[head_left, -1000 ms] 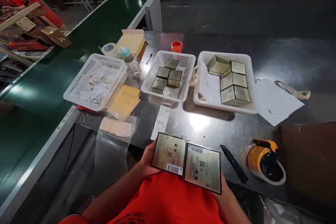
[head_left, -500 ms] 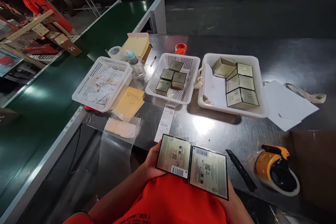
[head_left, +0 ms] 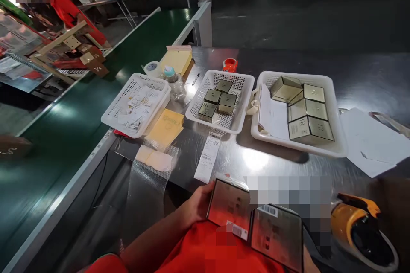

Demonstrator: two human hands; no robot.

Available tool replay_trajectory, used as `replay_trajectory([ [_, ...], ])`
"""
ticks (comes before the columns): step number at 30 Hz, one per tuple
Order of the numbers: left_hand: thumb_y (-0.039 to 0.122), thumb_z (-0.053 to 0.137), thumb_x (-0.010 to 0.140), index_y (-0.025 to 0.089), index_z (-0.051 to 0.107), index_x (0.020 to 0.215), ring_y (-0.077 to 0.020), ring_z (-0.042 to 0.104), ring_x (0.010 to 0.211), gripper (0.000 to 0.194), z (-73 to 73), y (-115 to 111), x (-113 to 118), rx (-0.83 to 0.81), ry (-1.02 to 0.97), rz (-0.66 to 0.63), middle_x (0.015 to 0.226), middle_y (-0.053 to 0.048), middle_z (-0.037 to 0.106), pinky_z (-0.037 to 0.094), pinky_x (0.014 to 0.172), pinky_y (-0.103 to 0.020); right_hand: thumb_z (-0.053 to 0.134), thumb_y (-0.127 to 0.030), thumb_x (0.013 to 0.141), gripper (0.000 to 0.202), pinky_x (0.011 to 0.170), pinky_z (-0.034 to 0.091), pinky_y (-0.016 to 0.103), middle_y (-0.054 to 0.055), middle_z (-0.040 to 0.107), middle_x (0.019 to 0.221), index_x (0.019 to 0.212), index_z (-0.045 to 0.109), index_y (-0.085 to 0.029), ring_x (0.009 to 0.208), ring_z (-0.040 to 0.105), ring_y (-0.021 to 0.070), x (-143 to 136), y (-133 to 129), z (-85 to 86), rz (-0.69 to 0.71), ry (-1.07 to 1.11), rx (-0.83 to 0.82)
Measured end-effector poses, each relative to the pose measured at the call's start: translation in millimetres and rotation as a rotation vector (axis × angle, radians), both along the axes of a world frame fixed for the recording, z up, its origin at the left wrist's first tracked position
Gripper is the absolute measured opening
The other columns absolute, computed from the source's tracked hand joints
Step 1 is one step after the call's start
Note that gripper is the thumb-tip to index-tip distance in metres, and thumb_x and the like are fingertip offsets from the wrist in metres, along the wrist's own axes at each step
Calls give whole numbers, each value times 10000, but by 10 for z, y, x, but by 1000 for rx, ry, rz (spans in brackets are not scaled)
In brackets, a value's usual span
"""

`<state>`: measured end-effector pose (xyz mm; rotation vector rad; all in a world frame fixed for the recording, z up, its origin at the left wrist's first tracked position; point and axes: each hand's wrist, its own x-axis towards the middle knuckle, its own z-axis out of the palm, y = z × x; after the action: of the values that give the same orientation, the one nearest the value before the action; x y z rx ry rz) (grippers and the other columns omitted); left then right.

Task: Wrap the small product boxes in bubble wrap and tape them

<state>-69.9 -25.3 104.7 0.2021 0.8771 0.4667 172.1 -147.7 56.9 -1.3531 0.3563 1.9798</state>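
Two gold boxes with dark edges sit side by side close to my red shirt, their printed faces with barcodes turned up. My left hand [head_left: 201, 201] is wrapped round the outer edge of the left gold box [head_left: 229, 202]. At the far side of the right gold box [head_left: 278, 232], my right hand [head_left: 310, 261] shows only in a sliver, its fingers hidden behind the box. Beyond them a printed paper slip [head_left: 208, 158] lies on the metal table [head_left: 243, 147]. Pixelated blocks cover part of the right box.
Gold boxes fill parts of a small basket [head_left: 235, 130] and a larger white tray [head_left: 297, 147]. A third basket [head_left: 120, 130] holds papers. An orange tape dispenser [head_left: 349, 217] stands at the right. Left runs a green conveyor [head_left: 128, 55], with a person [head_left: 80, 19] beyond.
The view has shifted, so the table's things appear further right and slightly lower. The two boxes, still held, have moved right and lower in view and now reflect more red.
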Motion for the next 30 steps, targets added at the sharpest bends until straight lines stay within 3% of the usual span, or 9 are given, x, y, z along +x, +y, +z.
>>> replay_trajectory([
  [5, 443, 796, 675, 220, 680, 1127, -275, 675, 1017, 518, -482, -68, 263, 46, -32, 38, 1032, -92, 734, 497, 914, -390, 792, -472, 513, 259, 929, 514, 455, 106, 760, 784, 662, 739, -267, 919, 708, 352, 161, -82, -213, -90, -223, -65],
  [10, 459, 667, 795, 238, 648, 1204, -241, 654, 1041, 465, -1055, -131, 483, 189, 297, 28, 1090, -81, 713, 486, 957, -397, 788, -521, 470, 332, 817, 579, 464, 112, 761, 823, 691, 729, -282, 889, 713, 375, 189, -32, -360, -91, -356, -105],
  [14, 226, 573, 829, 208, 717, 1093, -221, 586, 1106, 302, -1341, -71, 520, 496, 672, -150, 1139, -82, 669, 414, 1061, -406, 820, -418, 379, 315, 796, 591, 442, 100, 755, 769, 619, 683, -268, 864, 714, 361, 290, -36, -597, -66, -321, -160],
  [19, 58, 466, 780, 227, 711, 1125, -203, 617, 1004, 456, -1415, 48, 468, 737, 825, -340, 1052, -64, 712, 483, 982, -376, 837, -334, 436, 465, 802, 583, 388, 57, 741, 1053, 882, 709, -318, 1020, 681, 350, 316, -5, -730, -127, -338, -104],
  [24, 44, 429, 785, 198, 703, 1134, -212, 633, 1033, 469, -1405, 86, 423, 841, 875, -374, 1095, -84, 720, 495, 974, -374, 827, -417, 485, 428, 776, 587, 358, 39, 712, 1123, 880, 684, -334, 1097, 648, 341, 252, 101, -715, -131, -445, -37],
  [27, 12, 438, 739, 183, 690, 1148, -208, 631, 1059, 510, -1438, 104, 353, 810, 854, -378, 1124, -81, 716, 483, 996, -368, 788, -408, 471, 369, 840, 581, 399, 48, 700, 1139, 809, 673, -312, 1195, 582, 360, 248, 85, -740, -35, -625, 48],
  [30, 1, 430, 715, 186, 677, 1157, -174, 664, 912, 539, -1472, 176, 214, 653, 758, -441, 1029, -43, 736, 527, 898, -334, 773, -391, 467, 370, 985, 518, 419, 33, 683, 1177, 812, 659, -321, 1318, 470, 349, 258, 38, -802, 92, -782, 47],
])
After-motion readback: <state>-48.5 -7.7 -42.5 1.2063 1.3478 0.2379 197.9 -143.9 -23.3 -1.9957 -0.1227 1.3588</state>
